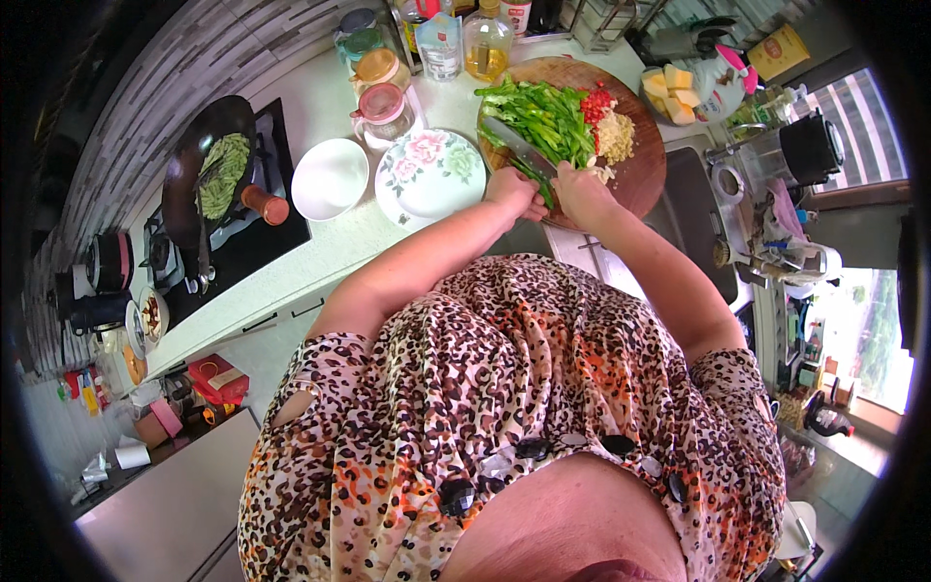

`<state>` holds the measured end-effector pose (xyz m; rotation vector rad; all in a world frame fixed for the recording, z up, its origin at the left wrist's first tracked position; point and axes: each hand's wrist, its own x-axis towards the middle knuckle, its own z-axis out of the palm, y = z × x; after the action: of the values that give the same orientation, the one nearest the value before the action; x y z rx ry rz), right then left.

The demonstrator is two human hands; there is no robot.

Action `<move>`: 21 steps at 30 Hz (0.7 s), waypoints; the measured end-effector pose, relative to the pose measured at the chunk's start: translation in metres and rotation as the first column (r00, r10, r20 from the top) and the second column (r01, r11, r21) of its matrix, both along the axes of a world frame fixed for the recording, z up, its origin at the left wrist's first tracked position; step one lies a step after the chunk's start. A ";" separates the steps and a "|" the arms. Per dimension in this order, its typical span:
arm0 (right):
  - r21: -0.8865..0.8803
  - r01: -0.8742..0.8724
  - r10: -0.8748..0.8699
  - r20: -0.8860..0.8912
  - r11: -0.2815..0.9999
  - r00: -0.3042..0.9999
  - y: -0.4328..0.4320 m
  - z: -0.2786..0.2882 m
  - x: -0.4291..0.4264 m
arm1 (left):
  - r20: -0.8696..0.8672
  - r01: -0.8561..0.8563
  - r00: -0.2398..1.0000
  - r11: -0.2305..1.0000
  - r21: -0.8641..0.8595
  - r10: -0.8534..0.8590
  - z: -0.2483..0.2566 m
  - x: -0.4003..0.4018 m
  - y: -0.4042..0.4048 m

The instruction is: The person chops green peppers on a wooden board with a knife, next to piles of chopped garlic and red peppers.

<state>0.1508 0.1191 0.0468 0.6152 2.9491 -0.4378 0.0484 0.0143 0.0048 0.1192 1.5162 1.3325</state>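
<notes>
My right hand (584,195) grips the handle of a kitchen knife (518,145), whose broad blade points up and left over a round wooden cutting board (649,174). At the board's near edge my left hand (515,193) holds a piece of green pepper (542,188) close beside the blade; its fingertips are partly hidden. Beyond the knife lies a heap of sliced green peppers (549,116). Chopped red chili (596,105) and minced garlic (616,137) form small piles to its right. A few pale garlic pieces (602,173) lie near my right hand.
A floral plate (429,193) and a white bowl (330,180) stand left of the board. Further left, a wok (182,164) with green slices sits on the stove. The sink (691,211) is at right; lidded jars (383,105) and an oil bottle (486,44) stand behind.
</notes>
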 end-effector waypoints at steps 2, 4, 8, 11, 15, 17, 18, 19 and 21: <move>0.002 0.012 -0.012 0.037 1.000 0.999 -0.002 0.012 0.007 | -0.019 -0.001 1.000 1.000 0.011 0.001 0.001 0.001 -0.002; -0.009 0.026 -0.025 0.078 1.000 0.997 -0.004 0.024 0.016 | -0.027 0.008 1.000 1.000 -0.002 -0.008 0.002 0.000 -0.002; -0.051 0.033 -0.024 0.156 0.998 0.987 -0.009 0.042 0.032 | -0.047 0.016 0.999 1.000 -0.023 -0.017 0.003 -0.002 -0.002; -0.053 -0.015 0.026 0.202 0.998 0.979 -0.011 0.041 0.038 | -0.057 0.022 0.998 0.999 -0.029 -0.023 0.002 -0.003 -0.002; -0.036 0.003 0.007 0.277 0.999 0.961 -0.020 0.044 0.036 | -0.051 0.042 0.998 0.998 -0.037 -0.044 0.004 -0.003 -0.002; -0.067 0.084 -0.065 0.251 0.994 0.966 -0.030 0.044 0.036 | -0.042 0.023 0.999 0.998 -0.062 -0.025 0.008 -0.002 -0.001; -0.084 0.122 -0.099 0.240 0.989 0.966 -0.034 0.043 0.036 | -0.035 0.012 0.999 0.997 -0.076 -0.014 0.010 0.000 -0.002; -0.085 0.119 -0.096 0.239 0.989 0.966 -0.038 0.045 0.037 | -0.030 0.007 0.999 0.997 -0.073 -0.010 0.012 0.001 -0.002; -0.088 0.115 -0.092 0.239 0.989 0.967 -0.042 0.050 0.037 | -0.018 0.003 1.000 0.998 -0.070 -0.004 0.015 0.003 -0.004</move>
<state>0.1881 0.0768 0.0967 0.7548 2.6630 -0.4841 0.0515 0.0103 0.0201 0.0899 1.5755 1.2775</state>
